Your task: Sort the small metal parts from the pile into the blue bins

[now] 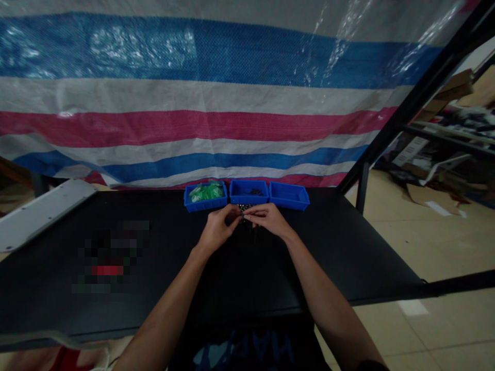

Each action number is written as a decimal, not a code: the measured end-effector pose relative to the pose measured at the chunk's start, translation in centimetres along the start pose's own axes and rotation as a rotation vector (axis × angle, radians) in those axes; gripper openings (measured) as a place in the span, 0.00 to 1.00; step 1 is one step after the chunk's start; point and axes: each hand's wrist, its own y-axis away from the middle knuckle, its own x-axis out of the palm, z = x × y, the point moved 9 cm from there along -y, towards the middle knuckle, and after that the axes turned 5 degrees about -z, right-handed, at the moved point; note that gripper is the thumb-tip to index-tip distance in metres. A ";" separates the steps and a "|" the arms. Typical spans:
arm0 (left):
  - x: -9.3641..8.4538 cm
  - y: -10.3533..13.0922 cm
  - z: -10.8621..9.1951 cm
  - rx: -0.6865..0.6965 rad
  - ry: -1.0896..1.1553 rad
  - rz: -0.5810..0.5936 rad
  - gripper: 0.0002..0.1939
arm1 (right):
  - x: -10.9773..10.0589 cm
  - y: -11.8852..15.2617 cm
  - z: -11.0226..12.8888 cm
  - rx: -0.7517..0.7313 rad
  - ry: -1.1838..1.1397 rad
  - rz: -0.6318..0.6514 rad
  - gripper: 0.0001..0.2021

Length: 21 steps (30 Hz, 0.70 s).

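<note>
My left hand (218, 228) and my right hand (271, 220) meet over the middle of the black table (255, 278), just in front of the blue bins. Thumb and fingers of both are pinched together, almost touching. Whatever sits between the fingertips is too small and dark to name. Small dark pieces with some shiny spots (243, 207) show between the hands, and more dark thin bits lie just below the right fingers. The middle blue bin (248, 199) contains small dark parts. In the left blue bin (201, 207) are green and clear plastic pieces.
A third blue bin (290, 202) stands at the right of the row. A white perforated panel (42, 211) rests at the table's left edge. A pixelated patch with red covers part of the left table. Striped sheeting (216, 98) hangs behind; a black frame post (362, 188) rises at right.
</note>
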 end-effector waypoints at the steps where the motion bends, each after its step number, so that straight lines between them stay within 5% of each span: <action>1: 0.1 0.0 -0.1 0.005 -0.018 0.022 0.07 | -0.1 0.0 -0.1 0.007 0.000 -0.003 0.14; 4: 0.8 0.2 -0.1 0.031 -0.140 0.121 0.05 | -1.0 -0.3 -0.4 0.028 0.003 -0.075 0.14; 10: 2.8 0.9 0.9 0.036 -0.344 0.311 0.07 | -4.1 -0.5 -0.7 -0.005 -0.040 -0.458 0.24; 14: 3.4 1.1 1.6 0.010 -0.402 0.329 0.08 | -4.1 -0.6 -0.7 -0.036 -0.049 -0.478 0.28; 21: 3.1 0.9 1.6 0.017 -0.412 0.303 0.05 | -3.4 -0.8 -0.9 -0.024 -0.004 -0.387 0.21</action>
